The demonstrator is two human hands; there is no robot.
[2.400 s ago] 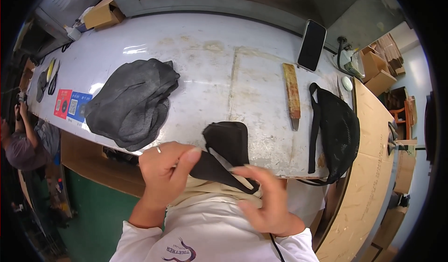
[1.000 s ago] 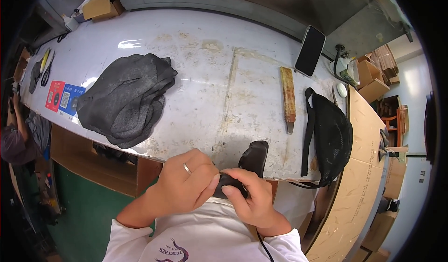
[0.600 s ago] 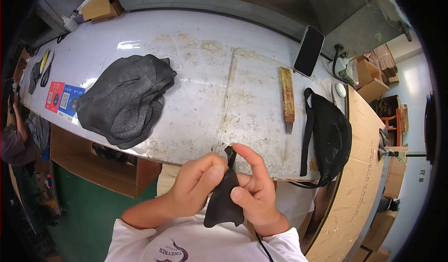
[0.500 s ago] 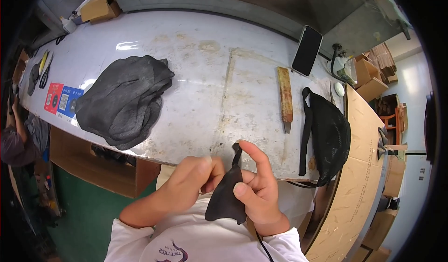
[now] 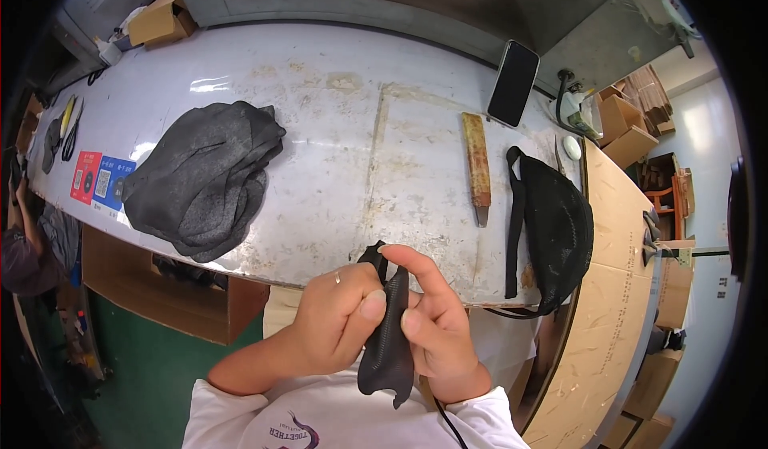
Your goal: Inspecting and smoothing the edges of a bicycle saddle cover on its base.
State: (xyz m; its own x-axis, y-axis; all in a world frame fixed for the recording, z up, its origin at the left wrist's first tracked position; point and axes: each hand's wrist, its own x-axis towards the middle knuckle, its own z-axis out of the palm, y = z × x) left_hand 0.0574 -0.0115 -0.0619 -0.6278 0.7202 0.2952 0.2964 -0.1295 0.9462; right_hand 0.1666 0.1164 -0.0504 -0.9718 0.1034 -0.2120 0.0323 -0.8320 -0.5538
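The left fingers [image 5: 371, 305] are curled in with the thumb laid over them, gripping the left edge of a black fabric piece [image 5: 387, 361]. The right hand [image 5: 442, 329] pinches the same piece from the other side, its thumb on the cloth and its index finger stretched up to the narrow top end. A ring [image 5: 338, 278] sits on the left hand [image 5: 332, 321]. The piece hangs between both hands, its wide lower end in front of the white shirt [image 5: 320, 421] and its top near the front edge of the tabletop [image 5: 320, 161].

Farther out, a crumpled dark grey cloth [image 5: 200, 177] lies to the left, beside red and blue cards [image 5: 100, 179]. To the right lies a flat tool [image 5: 477, 161] (its handle worn and stained), then a black mesh pouch [image 5: 556, 225]. A phone [image 5: 514, 85] leans behind them. At the far left is another person [image 5: 28, 253].
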